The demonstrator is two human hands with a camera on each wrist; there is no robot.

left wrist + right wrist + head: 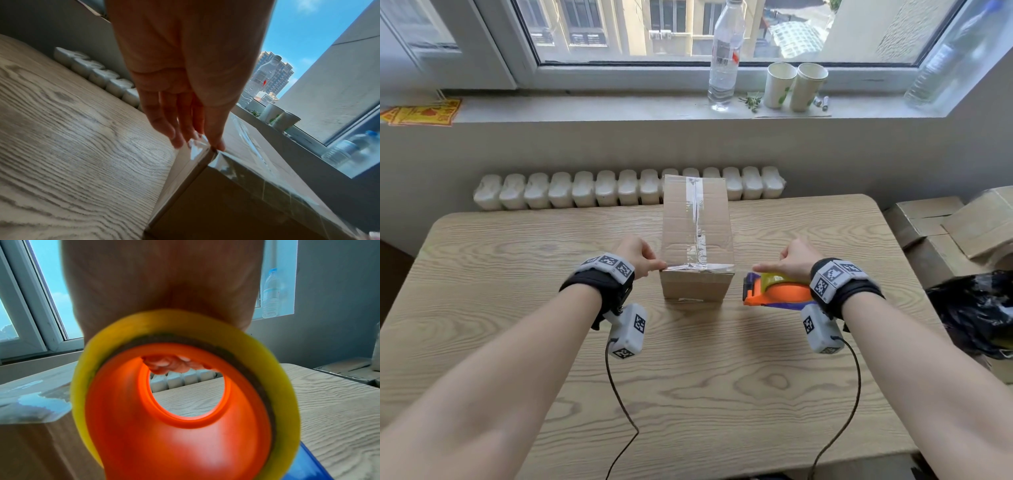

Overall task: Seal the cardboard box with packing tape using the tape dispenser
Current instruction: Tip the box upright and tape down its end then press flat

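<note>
Brown cardboard box (697,236) stands mid-table, long axis running away from the person. Left hand (639,255) presses straight fingers on its near-left corner tape. Right hand (792,261) grips the orange tape dispenser (774,290) just right of the near edge; the clear cross-strip (698,268) lies between.

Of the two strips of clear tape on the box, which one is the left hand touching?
The left hand touches the crosswise tape strip along the cardboard box's near top edge, at its left corner. The lengthwise tape strip along the centre seam is untouched.
</note>
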